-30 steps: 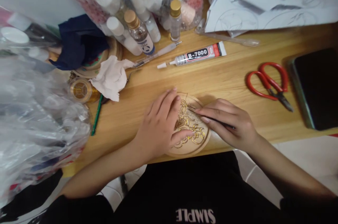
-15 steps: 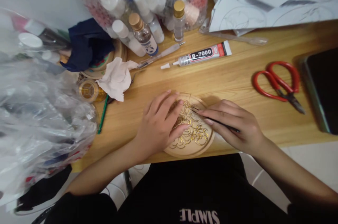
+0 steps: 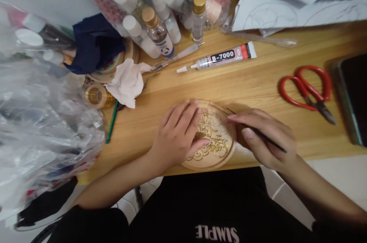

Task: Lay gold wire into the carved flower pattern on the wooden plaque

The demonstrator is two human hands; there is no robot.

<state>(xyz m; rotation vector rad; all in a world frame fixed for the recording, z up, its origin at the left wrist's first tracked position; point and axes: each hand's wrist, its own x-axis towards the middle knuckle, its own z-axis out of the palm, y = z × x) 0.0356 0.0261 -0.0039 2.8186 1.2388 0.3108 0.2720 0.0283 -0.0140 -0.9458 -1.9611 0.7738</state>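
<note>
A round wooden plate (image 3: 210, 163) lies near the table's front edge, with a floral pattern of gold wire (image 3: 218, 146) on its face. My left hand (image 3: 178, 136) rests over the plate's left side, fingers spread, nothing held. Just right of the plate, my right hand (image 3: 266, 136) grips dark tweezers (image 3: 265, 138). Their tips point up and left over the plate's upper right rim. Part of the wire pattern is hidden under my left fingers.
A glue tube (image 3: 223, 57), small bottles (image 3: 159, 33) and a white tool (image 3: 180, 55) lie beyond the plate. Red-handled pliers (image 3: 312, 92) and a dark phone (image 3: 355, 98) are at right. Left are crumpled tissue (image 3: 126, 82), a gold wire spool (image 3: 97, 96) and plastic bags (image 3: 48, 132).
My right hand has moved right, drawing the tweezers from the middle of the pattern to the plate's rim. My left hand stays on the plate. The camera view has shifted slightly.
</note>
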